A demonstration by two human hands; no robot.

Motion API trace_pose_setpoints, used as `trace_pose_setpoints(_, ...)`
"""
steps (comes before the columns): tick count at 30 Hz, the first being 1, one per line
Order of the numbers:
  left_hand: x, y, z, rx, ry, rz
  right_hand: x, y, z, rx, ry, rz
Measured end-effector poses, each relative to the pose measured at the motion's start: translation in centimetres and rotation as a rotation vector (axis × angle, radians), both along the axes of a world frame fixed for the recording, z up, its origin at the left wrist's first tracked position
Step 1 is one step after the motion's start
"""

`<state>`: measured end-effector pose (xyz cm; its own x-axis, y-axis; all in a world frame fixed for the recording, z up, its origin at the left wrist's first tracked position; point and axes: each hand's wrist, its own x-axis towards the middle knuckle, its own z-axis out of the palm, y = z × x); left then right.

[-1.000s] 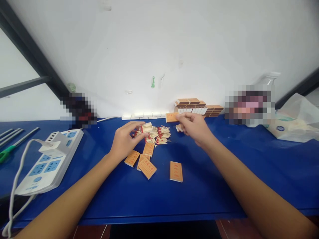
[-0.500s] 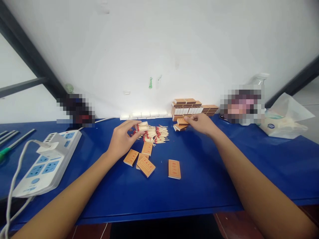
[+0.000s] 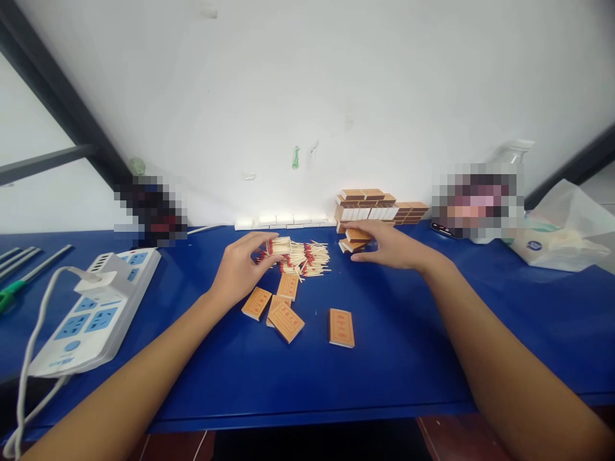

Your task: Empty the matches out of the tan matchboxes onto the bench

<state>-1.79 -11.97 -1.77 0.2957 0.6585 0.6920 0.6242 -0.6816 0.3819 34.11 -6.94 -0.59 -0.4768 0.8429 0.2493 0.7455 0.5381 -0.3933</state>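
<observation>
Two hands, left hand [image 3: 239, 272] pinching match tray [image 3: 280, 246], right hand [image 3: 390, 246] half-hiding small matchbox stack [image 3: 354, 240], grip unclear.

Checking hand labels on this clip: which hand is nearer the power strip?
Left. The left hand is just right of the power strip; the right hand is farther right.

Two bare forearms are seen entering from the lower corners of the frame. No sleeves are visible on either arm as far as the lower edge. The left hand [image 3: 239, 272] and the right hand [image 3: 391, 246] are uncovered: no gloves are worn. No watch, band or ring can be made out on the wrists or fingers. Short, unpainted nails are suggested, though detail is blurred.
</observation>
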Motion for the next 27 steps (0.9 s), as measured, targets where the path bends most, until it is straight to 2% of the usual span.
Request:
trace_pose_setpoints(5,0.0,0.0,0.1,-0.009,-0.003,0.004,0.1,0.4,0.1,0.018,-0.04,0.018)
trace_pose_setpoints(19,0.0,0.1,0.0,-0.007,0.003,-0.004,-1.5,0.3,-0.6,-0.112,-0.028,-0.058)
trace_pose_setpoints(21,-0.1,0.1,0.0,-0.009,0.004,-0.005,-1.1,0.0,0.2,-0.141,-0.042,-0.053)
trace_pose_setpoints(24,-0.3,0.1,-0.1,-0.021,0.004,0.005,1.1,0.0,2.6,-0.114,-0.049,-0.094)
trace_pose_setpoints(25,-0.3,0.1,-0.1,-0.026,0.005,0.007,2.4,0.3,3.7,-0.063,-0.05,-0.167)
trace_pose_setpoints(27,-0.3,0.1,-0.1,-0.034,0.011,0.001,5.3,1.5,5.7,0.03,-0.092,-0.41)
